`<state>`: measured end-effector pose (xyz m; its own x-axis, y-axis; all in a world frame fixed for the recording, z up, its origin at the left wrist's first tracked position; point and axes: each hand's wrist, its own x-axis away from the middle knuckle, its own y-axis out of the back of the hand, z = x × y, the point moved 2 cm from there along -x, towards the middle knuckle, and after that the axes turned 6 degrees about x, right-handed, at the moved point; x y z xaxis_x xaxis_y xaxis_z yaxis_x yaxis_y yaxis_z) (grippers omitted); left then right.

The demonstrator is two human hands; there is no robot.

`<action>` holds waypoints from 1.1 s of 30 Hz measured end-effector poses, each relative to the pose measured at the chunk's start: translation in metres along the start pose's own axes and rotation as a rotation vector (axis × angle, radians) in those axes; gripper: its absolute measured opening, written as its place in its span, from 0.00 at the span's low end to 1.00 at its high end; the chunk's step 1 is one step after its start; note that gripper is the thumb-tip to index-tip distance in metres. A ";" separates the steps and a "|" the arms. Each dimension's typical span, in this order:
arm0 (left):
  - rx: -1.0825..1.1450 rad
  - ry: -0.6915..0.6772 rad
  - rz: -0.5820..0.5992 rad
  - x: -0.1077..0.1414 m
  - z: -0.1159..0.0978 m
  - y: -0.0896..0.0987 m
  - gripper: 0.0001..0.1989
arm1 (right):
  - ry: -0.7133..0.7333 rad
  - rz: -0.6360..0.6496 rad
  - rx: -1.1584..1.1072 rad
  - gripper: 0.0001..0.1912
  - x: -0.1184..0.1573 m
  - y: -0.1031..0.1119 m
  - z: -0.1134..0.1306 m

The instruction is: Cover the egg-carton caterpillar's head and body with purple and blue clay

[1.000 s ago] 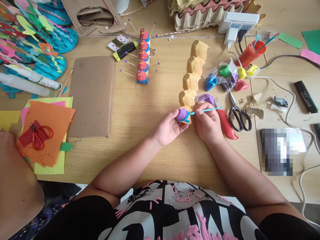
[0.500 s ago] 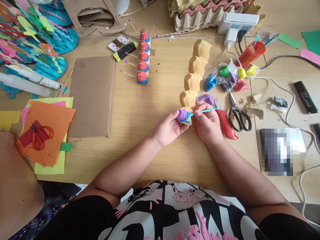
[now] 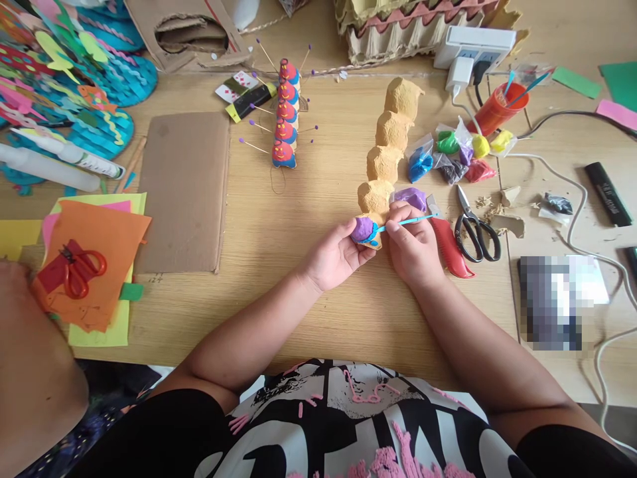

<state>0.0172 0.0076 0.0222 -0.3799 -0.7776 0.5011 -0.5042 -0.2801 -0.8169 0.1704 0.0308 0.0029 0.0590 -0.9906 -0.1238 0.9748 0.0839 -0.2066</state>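
A strip of tan egg-carton cups (image 3: 382, 163) lies lengthwise on the table, its near cup covered with purple clay (image 3: 363, 228) and edged in blue. My left hand (image 3: 332, 255) grips that near end between thumb and fingers. Pinched in my right hand (image 3: 415, 245) is a thin light-blue tool (image 3: 411, 221), whose left tip touches the blue clay edge. Just beyond my right hand lies a bag of purple clay (image 3: 412, 197). Farther back on the left stands a finished-looking strip (image 3: 285, 119) with red and blue faces and purple-tipped sticks.
Black scissors (image 3: 476, 232) and a red cutter (image 3: 452, 249) lie right of my right hand. Bagged clays (image 3: 421, 162), a red cup (image 3: 502, 109) and a power strip (image 3: 475, 43) are behind. Cardboard (image 3: 184, 192) lies left; another person's arm (image 3: 34, 358) rests at far left.
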 end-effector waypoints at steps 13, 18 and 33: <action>0.013 -0.004 0.044 -0.001 0.000 0.001 0.08 | -0.045 -0.037 -0.110 0.16 0.000 -0.003 0.001; -0.005 0.010 0.049 -0.001 0.001 0.000 0.08 | -0.074 -0.042 -0.111 0.18 0.000 -0.005 0.003; -0.008 0.005 0.021 -0.001 0.000 0.000 0.07 | -0.051 -0.011 -0.076 0.16 0.001 -0.002 0.003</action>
<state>0.0179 0.0079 0.0222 -0.3939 -0.7806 0.4853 -0.5025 -0.2591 -0.8248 0.1689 0.0292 0.0058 0.0611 -0.9955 -0.0718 0.9565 0.0789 -0.2810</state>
